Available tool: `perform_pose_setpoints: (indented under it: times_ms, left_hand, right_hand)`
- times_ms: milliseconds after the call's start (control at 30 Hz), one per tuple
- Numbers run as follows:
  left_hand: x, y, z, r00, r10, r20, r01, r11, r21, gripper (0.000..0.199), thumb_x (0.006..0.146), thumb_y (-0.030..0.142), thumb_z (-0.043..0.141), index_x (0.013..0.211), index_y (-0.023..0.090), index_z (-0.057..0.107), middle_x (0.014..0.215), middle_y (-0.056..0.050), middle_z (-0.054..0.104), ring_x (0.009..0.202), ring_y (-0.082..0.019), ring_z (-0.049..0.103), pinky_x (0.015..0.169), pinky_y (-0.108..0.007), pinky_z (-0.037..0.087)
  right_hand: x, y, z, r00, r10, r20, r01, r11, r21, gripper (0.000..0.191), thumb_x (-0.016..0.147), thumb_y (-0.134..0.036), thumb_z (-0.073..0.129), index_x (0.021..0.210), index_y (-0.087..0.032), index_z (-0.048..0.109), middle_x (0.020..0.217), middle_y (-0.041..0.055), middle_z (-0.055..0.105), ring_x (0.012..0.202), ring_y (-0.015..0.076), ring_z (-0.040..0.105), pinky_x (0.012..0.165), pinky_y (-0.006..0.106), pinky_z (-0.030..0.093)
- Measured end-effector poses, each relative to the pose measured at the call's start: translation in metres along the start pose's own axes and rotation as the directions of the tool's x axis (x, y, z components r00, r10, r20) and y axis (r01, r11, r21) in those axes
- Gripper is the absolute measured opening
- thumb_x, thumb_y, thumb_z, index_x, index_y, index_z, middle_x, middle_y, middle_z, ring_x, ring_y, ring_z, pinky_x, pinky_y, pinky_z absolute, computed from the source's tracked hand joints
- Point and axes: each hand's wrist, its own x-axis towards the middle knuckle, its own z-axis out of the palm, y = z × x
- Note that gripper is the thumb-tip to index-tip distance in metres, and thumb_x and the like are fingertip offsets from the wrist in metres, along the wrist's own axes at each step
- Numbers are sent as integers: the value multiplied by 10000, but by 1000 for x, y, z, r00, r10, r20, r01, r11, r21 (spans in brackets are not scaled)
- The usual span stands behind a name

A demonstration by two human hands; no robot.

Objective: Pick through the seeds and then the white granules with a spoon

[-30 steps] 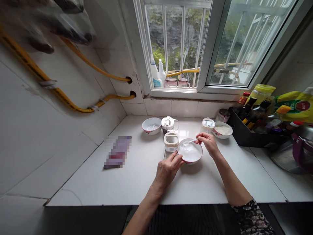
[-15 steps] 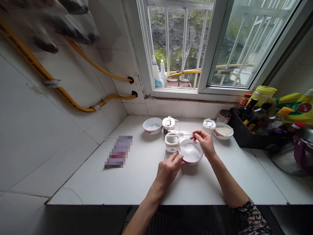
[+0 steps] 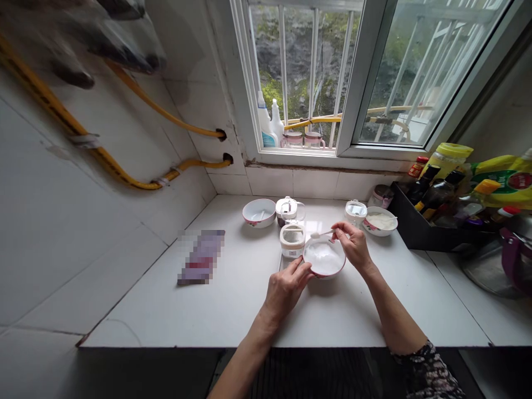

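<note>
My left hand [image 3: 290,286] grips the near left rim of a white bowl [image 3: 330,274] with a red edge. White granular powder [image 3: 322,256] lies in this bowl. Pinched in the fingers of my right hand [image 3: 351,241] is a small white spoon [image 3: 321,234], its head over the bowl's far rim. Touching or close to the bowl's left side stands a square clear jar [image 3: 292,241] with its white lid up. Behind that jar is another white-lidded jar [image 3: 287,210] with dark contents.
At the back left sits a white bowl [image 3: 254,220] with a spoon inside. A bowl of pale food [image 3: 380,222] and a lidded jar [image 3: 355,213] are at the back right. A black bin [image 3: 432,235] holds several bottles. A pixelated packet [image 3: 202,257] lies left; a pot [image 3: 490,266] stands right.
My right hand has moved slightly right and down. The spoon has come from above the open jar to over the far rim of the bowl. My left hand has stayed put.
</note>
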Motion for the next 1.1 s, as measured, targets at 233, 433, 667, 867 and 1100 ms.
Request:
perform_pose_setpoints:
  times_ms: [233,433,667,867,1100]
  left_hand:
    - [0,0,0,1000,-1,11,2,1000,-12,220,989,311,517,1078,214,694,1128,-105,731,733,-142,720,565,-190,525]
    - [1,0,0,1000,6,-19,-6,1000,-9,237,1001,324,493,1055,199,687,1122,-103,734,704,-136,717,550,-193,521]
    - [0,-1,1,1000,13,-16,-13,1000,7,207,981,294,529,1089,222,690,1129,-99,733,774,-155,727,562,-197,534]
    - [1,0,0,1000,15,-25,-15,1000,11,210,990,301,512,1063,216,690,1119,-96,737,792,-160,733,557,-198,532]
    - [1,1,-1,1000,7,-5,-7,1000,-1,206,988,288,514,1077,219,687,1132,-98,732,805,-160,729,572,-196,534]
  right_hand:
    - [1,12,1,995,32,97,-22,994,-104,157,784,-227,504,717,-233,645,591,-3,659,629,184,618,741,319,467]
    - [1,15,3,976,199,93,-207,975,81,152,742,-291,529,722,-209,655,561,-1,656,592,176,605,648,303,476]
    - [5,14,-4,953,291,84,-303,917,259,145,683,-315,582,675,-194,664,521,9,655,540,161,579,586,294,485]
    - [5,16,-3,940,322,113,-342,893,292,145,653,-321,587,652,-197,661,505,5,638,519,149,547,571,292,468]
    - [10,20,-7,917,379,123,-394,820,415,166,630,-342,665,666,-180,676,523,19,644,537,162,580,568,306,474]
